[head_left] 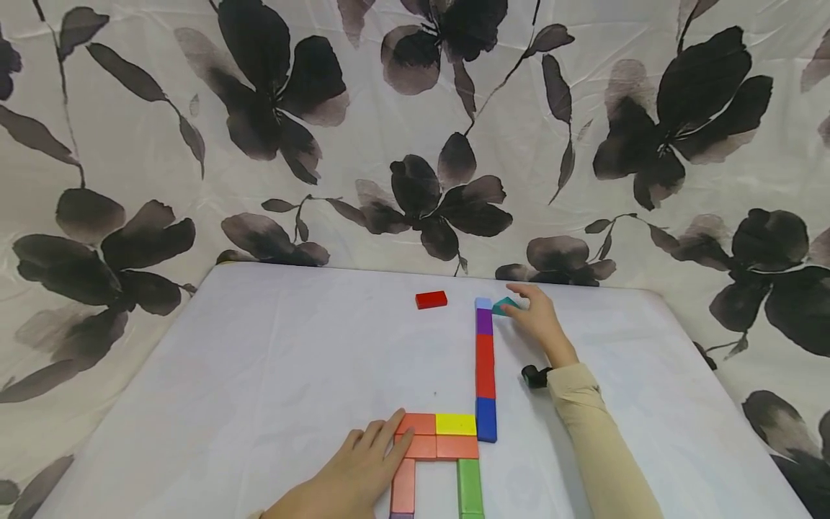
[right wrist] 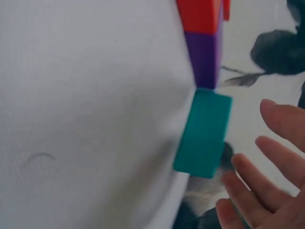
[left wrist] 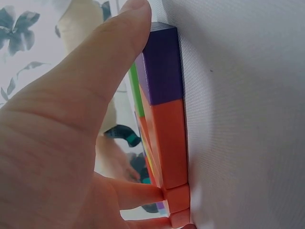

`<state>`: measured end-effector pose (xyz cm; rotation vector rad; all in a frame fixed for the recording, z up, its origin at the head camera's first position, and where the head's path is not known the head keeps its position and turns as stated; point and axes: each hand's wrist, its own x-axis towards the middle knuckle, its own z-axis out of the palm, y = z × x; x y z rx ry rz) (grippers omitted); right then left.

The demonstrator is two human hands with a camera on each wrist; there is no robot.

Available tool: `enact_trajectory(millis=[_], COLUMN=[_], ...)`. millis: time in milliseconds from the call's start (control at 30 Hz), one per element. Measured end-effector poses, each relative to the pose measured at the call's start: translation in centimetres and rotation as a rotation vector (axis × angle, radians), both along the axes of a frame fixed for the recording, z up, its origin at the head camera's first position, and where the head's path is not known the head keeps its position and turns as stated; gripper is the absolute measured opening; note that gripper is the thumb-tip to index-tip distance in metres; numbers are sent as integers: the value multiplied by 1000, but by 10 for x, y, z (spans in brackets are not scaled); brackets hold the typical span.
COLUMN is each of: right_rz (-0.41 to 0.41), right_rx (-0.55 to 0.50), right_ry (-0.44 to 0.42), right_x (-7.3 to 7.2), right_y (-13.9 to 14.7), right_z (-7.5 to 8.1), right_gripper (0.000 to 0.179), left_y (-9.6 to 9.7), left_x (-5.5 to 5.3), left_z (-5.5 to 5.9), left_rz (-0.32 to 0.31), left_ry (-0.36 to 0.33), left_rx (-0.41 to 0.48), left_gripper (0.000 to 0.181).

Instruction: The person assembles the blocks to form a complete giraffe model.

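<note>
My left hand point(head_left: 359, 461) rests at the left side of a flat layout of wooden blocks, its fingertips on the orange blocks point(head_left: 420, 424). In the left wrist view its fingers touch the orange blocks' ends, and the thumb lies over a dark purple block point(left wrist: 163, 67). At the far end of the column, my right hand point(head_left: 538, 323) is beside a teal triangular block point(head_left: 503, 305). The right wrist view shows its fingers spread and apart from that teal block, which stands against the column's end by the purple block point(right wrist: 202, 59).
The column runs from a blue block point(head_left: 486, 419) through red point(head_left: 485, 366) and purple to a light blue block point(head_left: 483, 303). A yellow block point(head_left: 456, 424) and a green block point(head_left: 470, 486) adjoin it nearer me. One loose red block point(head_left: 431, 300) lies at the back.
</note>
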<state>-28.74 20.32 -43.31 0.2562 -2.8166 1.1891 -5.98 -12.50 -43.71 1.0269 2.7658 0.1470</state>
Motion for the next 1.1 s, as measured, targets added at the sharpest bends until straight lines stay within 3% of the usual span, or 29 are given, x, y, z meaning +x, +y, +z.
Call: enact_trajectory(millis=[167,300,533,800,933,1100], right_rz=[135,269,450,404,394,379], right_rx=[55,92,303,437,446,443], right_ry=[83,78,74,27,21,15], right_x=[19,36,61,69,71,72], right_y=[-10,-18,-34,-41,-42,-42], right_z=[11,11,5,1,3,4], right_gripper=[43,39,24,18,18,18], left_y=[0,0,0,0,0,0], left_x=[-1,-1,-1,-1,-1,-1], left_z=[-1,-1,-1,-1,-1,-1], left_rz=[6,0,2,-3,-11,-3], left_ry=[-13,-1,-15,-8,15,-6], left_rx=[18,20,23,18,14,23], left_gripper=[118,118,120,119,118,118])
